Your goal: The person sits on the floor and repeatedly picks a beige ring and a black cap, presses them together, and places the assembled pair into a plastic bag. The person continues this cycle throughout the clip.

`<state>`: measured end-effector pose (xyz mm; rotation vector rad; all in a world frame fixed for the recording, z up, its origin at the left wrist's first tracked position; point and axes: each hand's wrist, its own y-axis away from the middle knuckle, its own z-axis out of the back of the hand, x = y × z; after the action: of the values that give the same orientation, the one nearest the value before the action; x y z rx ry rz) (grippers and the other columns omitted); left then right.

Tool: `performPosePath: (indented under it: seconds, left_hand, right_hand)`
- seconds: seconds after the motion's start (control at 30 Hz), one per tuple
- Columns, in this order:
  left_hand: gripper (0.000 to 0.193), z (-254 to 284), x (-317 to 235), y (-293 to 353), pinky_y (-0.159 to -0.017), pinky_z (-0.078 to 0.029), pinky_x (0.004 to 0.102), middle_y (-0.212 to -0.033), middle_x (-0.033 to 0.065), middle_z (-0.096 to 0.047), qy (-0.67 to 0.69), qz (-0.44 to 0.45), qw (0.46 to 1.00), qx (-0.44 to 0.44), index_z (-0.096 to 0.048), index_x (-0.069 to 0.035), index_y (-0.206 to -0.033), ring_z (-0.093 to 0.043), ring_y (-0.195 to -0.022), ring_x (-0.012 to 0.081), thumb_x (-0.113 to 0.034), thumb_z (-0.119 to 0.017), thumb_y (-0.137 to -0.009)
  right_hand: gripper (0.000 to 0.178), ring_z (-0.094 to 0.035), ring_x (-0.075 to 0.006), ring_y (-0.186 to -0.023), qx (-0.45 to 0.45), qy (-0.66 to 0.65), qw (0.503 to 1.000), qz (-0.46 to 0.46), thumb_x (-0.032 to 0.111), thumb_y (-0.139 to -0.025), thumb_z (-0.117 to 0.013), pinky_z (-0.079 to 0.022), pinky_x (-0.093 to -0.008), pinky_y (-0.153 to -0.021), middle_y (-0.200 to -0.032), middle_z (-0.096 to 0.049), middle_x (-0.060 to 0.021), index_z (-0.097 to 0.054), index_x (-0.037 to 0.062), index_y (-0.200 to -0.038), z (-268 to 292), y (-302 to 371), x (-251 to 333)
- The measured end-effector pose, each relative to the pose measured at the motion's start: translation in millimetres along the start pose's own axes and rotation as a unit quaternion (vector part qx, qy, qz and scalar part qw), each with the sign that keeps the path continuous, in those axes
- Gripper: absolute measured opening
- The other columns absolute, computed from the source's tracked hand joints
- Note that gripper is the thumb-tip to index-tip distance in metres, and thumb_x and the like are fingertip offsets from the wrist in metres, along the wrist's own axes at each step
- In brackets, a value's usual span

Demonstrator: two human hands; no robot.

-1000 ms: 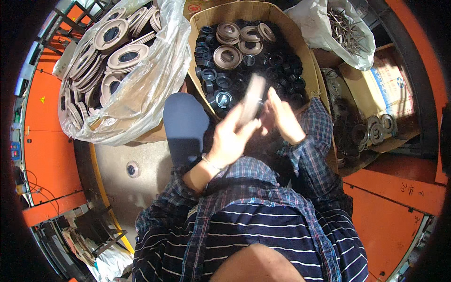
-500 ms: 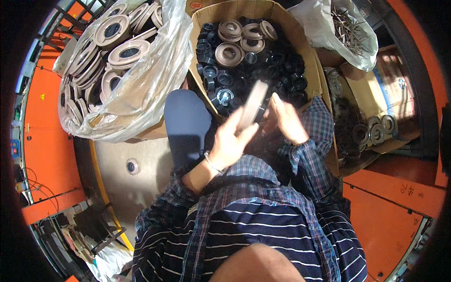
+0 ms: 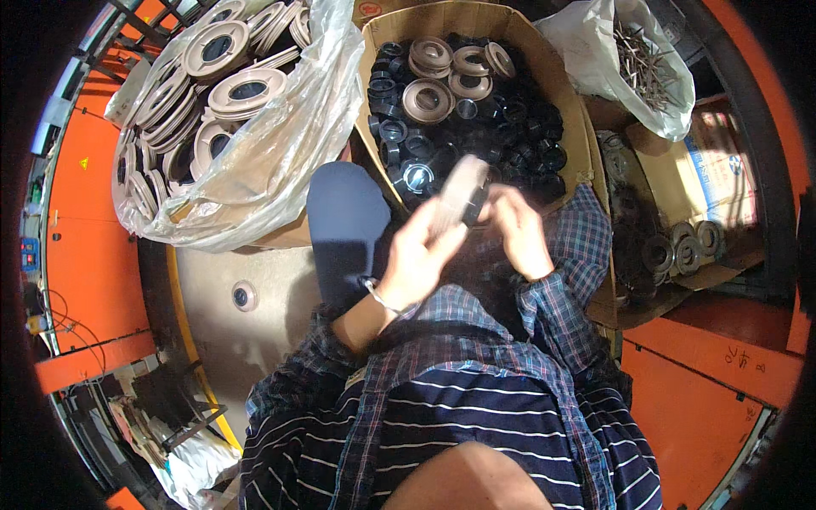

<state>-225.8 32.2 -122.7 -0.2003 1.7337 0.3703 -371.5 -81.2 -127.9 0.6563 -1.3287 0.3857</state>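
My left hand (image 3: 418, 253) grips a beige round disc (image 3: 460, 191) by its edge, fingers on one side and thumb on the other. The disc is tilted nearly edge-on and smeared by motion. A black ring (image 3: 478, 206) shows at its right face. Curled fingers of my right hand (image 3: 518, 228) close on that black ring; their tips are blurred. Just beyond both hands stands a cardboard box (image 3: 374, 127) of loose black rings (image 3: 540, 127), with several beige discs (image 3: 427, 100) lying on top.
A clear plastic bag (image 3: 314, 140) at the left holds stacked beige discs with black centres (image 3: 246, 91). One small round part (image 3: 244, 296) lies on the floor. At the right are a white bag of metal pieces (image 3: 642, 68), a carton with metal rings (image 3: 687, 255) and orange panels (image 3: 680, 399).
My right hand has moved left against the disc, and its fingers have gone from stretched to curled around the black ring. My left hand keeps its hold. The whole view has shifted slightly.
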Motion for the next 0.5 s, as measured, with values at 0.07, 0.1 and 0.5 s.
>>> performPosePath:
  seconds: [0.07, 0.1, 0.5]
  left_hand:
    - [0.042, 1.7, 1.7, -0.9, -0.089, -0.052, 0.0280, -0.117, 0.0070, -0.066, 0.168, 0.009, 0.986, -0.014, -0.053, 0.002, -0.135, -0.063, -0.103, 0.0128, -0.014, -0.064, -0.097]
    - [0.044, 3.4, 1.4, 0.1, -0.088, -0.053, 0.0277, -0.116, 0.0070, -0.066, 0.200, -0.012, 0.980, -0.017, -0.052, 0.002, -0.135, -0.063, -0.101, 0.0124, -0.015, -0.065, -0.097]
    - [0.047, 44.2, -52.1, 7.5, -0.118, -0.031, 0.0511, -0.146, 0.0231, -0.049, -0.326, -0.410, 0.819, 0.234, -0.062, 0.006, -0.125, -0.041, -0.141, 0.0372, -0.011, -0.071, -0.082]
  right_hand:
    - [0.086, -0.065, -0.0164, -0.077, -0.034, 0.234, 0.941, 0.241, 0.035, -0.069, -0.089, -0.055, -0.0323, -0.067, -0.111, -0.065, -0.0182, -0.049, 0.0002, -0.136, 5.0, 0.4, -1.1]
    - [0.080, -0.064, -0.0156, -0.074, -0.033, 0.333, 0.897, 0.291, 0.035, -0.072, -0.087, -0.054, -0.0296, -0.065, -0.101, -0.066, -0.0164, -0.050, 0.0002, -0.134, 4.6, 0.4, -3.0]
    - [0.043, -0.066, -0.0225, -0.080, 0.220, -0.074, 0.963, 0.134, 0.035, -0.093, -0.069, -0.053, -0.0354, -0.083, -0.099, -0.068, -0.0159, -0.059, -0.0030, -0.111, -39.0, -36.7, 14.8]
